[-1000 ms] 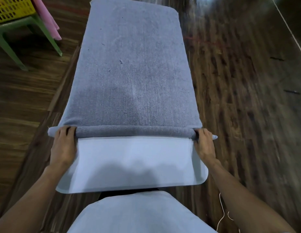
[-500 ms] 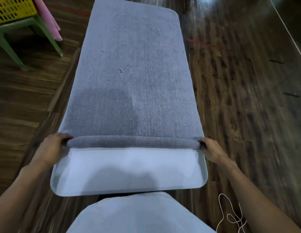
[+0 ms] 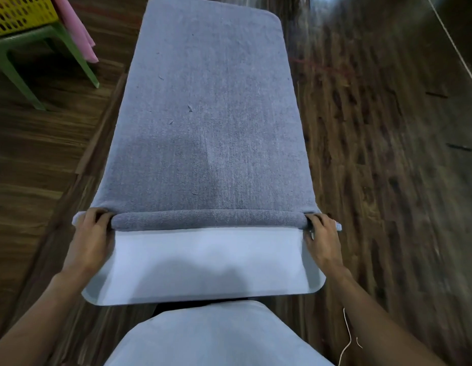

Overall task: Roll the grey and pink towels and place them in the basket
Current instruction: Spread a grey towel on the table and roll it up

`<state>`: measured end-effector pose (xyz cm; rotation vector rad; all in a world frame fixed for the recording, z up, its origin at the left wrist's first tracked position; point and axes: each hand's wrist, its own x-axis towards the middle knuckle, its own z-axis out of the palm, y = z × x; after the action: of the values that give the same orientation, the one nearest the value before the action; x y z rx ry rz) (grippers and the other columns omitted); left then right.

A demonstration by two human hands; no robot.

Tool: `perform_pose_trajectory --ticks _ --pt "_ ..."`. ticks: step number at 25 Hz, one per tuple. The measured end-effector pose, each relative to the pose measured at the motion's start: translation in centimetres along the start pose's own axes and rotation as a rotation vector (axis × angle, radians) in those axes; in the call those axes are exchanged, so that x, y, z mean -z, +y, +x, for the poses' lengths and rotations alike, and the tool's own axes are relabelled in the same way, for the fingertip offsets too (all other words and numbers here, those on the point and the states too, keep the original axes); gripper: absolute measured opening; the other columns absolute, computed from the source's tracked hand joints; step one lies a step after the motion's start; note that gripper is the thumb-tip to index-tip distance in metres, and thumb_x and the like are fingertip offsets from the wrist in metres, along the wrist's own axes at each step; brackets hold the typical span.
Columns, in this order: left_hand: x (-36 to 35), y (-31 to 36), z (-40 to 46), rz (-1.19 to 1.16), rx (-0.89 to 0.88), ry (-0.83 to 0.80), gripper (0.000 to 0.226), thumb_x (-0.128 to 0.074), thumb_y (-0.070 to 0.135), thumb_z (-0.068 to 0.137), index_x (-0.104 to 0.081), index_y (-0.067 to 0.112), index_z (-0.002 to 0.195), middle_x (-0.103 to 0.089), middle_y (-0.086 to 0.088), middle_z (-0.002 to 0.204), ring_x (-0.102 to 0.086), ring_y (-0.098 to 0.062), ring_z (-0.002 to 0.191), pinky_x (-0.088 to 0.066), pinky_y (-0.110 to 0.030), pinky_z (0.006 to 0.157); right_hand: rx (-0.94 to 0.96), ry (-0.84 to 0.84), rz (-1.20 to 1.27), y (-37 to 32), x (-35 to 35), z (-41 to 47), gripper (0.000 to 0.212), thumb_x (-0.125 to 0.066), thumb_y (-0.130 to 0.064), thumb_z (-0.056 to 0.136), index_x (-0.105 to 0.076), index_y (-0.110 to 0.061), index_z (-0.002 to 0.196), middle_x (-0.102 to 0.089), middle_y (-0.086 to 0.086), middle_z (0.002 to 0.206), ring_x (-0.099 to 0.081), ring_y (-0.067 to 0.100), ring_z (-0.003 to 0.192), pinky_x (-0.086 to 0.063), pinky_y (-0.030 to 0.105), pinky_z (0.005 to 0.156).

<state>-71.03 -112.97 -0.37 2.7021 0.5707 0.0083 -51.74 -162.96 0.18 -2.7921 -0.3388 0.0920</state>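
The grey towel point(image 3: 211, 107) lies lengthwise on the wooden floor, stretching away from me. Its near end is folded over, showing a pale underside point(image 3: 205, 262), and the fold forms a thin roll point(image 3: 208, 220) running across. My left hand point(image 3: 91, 241) grips the left end of that roll with curled fingers. My right hand point(image 3: 322, 239) grips the right end the same way. The pink towel point(image 3: 76, 30) hangs at the top left beside the yellow basket point(image 3: 18, 14).
The basket sits on a green plastic stool point(image 3: 71, 54) at the top left. Dark wooden floor point(image 3: 387, 154) surrounds the towel. A thin white cord point(image 3: 347, 336) dangles at the lower right, and my pale shirt fills the bottom edge.
Both hands shifted their hold on the roll's ends: they drew back toward me half a second ago and are now on top of the ends again. The roll looks slightly thicker.
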Motion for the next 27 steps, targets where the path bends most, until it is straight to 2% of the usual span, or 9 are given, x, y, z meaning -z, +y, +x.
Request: perform_pose_trajectory --ticks 3,7,11,14,16,18,22,25,27 --pt "-0.2 0.9 -0.5 -0.012 0.071 0.020 0.032 -0.058 -0.001 0.087 -0.058 0.000 0.119 -0.050 -0.019 0.124 -0.043 -0.041 0.115 -0.042 -0.057 0.095 -0.046 -0.010 -0.015 -0.5 0.2 0.3 0.036 -0.059 0.001 0.089 -0.061 -0.007 0.125 -0.060 0.009 0.125 -0.053 0.026 0.115 -0.049 0.041 0.095" --pt "1.1 -0.6 0.1 0.071 -0.104 -0.101 0.038 -0.068 -0.014 0.070 -0.066 -0.008 0.108 -0.061 -0.026 0.105 -0.059 -0.047 0.095 -0.049 -0.056 0.085 0.050 -0.109 -0.085 0.2 1.3 0.0 0.040 -0.051 0.004 0.089 -0.061 -0.012 0.125 -0.061 0.003 0.122 -0.052 0.023 0.107 -0.048 0.039 0.091" --pt "3.6 0.0 1.3 -0.070 -0.051 -0.144 0.035 -0.065 -0.016 0.073 -0.065 -0.007 0.107 -0.065 -0.024 0.095 -0.064 -0.037 0.081 -0.051 -0.032 0.072 0.054 -0.327 -0.087 1.7 2.4 3.0 0.050 -0.047 0.009 0.081 -0.064 -0.015 0.121 -0.063 0.006 0.119 -0.058 0.027 0.111 -0.048 0.040 0.095" --pt "4.1 0.5 3.2 -0.198 0.069 0.011 0.027 -0.065 -0.016 0.075 -0.067 -0.001 0.097 -0.061 -0.019 0.096 -0.065 -0.020 0.083 -0.047 -0.019 0.075 -0.091 -0.153 0.102 0.1 2.2 4.4 0.036 -0.053 0.011 0.084 -0.066 -0.011 0.110 -0.061 0.008 0.110 -0.057 0.029 0.105 -0.047 0.031 0.087" --pt "3.8 1.0 3.1 -0.084 0.016 0.085 0.020 -0.069 -0.014 0.073 -0.070 0.000 0.086 -0.062 -0.019 0.089 -0.061 -0.028 0.081 -0.048 -0.034 0.072 -0.104 0.032 -0.046 -0.9 2.1 3.9 0.029 -0.059 0.008 0.085 -0.070 -0.012 0.104 -0.060 0.008 0.106 -0.052 0.030 0.099 -0.047 0.039 0.081" --pt "2.8 1.7 1.5 0.096 -0.026 0.134 0.023 -0.070 -0.008 0.074 -0.070 0.003 0.095 -0.062 -0.021 0.096 -0.051 -0.042 0.086 -0.043 -0.048 0.071 -0.047 0.102 -0.142 -0.9 1.2 2.6 0.027 -0.060 0.003 0.087 -0.069 -0.011 0.109 -0.062 0.010 0.107 -0.051 0.031 0.098 -0.048 0.047 0.082" --pt "-0.1 2.9 -1.6 0.127 -0.008 0.134 0.039 -0.057 -0.001 0.088 -0.051 -0.006 0.126 -0.049 -0.027 0.125 -0.045 -0.045 0.110 -0.045 -0.057 0.088 0.025 0.032 0.042 0.5 -1.6 -0.1 0.042 -0.066 0.004 0.084 -0.057 0.000 0.125 -0.059 0.018 0.121 -0.056 0.034 0.113 -0.048 0.050 0.100" --pt "-0.1 3.2 -0.3 0.045 0.056 0.077 0.037 -0.051 0.002 0.092 -0.048 -0.002 0.129 -0.047 -0.023 0.130 -0.043 -0.040 0.117 -0.046 -0.057 0.091 -0.005 -0.062 0.057 0.3 -0.9 1.9 0.045 -0.062 0.007 0.084 -0.055 -0.001 0.128 -0.056 0.021 0.125 -0.054 0.039 0.115 -0.046 0.055 0.100" --pt "0.5 3.3 0.8 0.013 0.098 0.060 0.033 -0.047 0.004 0.093 -0.050 0.002 0.126 -0.050 -0.019 0.127 -0.044 -0.037 0.116 -0.047 -0.057 0.087 -0.070 -0.125 0.055 -0.8 0.4 3.5 0.039 -0.055 0.001 0.089 -0.057 -0.006 0.127 -0.055 0.019 0.125 -0.051 0.038 0.117 -0.043 0.048 0.101"
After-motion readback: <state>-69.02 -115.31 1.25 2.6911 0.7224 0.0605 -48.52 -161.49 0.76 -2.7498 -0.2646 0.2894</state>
